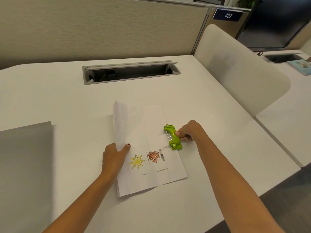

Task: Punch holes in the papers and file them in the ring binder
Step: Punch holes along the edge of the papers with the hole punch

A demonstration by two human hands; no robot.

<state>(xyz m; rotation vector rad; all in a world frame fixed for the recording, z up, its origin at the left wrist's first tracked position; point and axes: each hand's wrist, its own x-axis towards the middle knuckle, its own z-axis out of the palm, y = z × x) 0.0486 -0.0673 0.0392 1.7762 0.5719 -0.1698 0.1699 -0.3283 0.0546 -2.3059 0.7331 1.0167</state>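
Left hand: our left hand (114,156) pinches the lifted edge of the top sheet (120,125), thumb over it.
Right hand: our right hand (189,131) grips the green hole punch (173,137).
Punch: we hold it at the right edge of the papers (151,175).
Papers: on the white desk (67,98), drawings up.
Binder: grey binder (25,157), closed, left of the papers.

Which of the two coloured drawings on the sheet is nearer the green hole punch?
The orange-brown octopus drawing: it sits just below the green hole punch, while the yellow sun lies further left, nearer the left hand.
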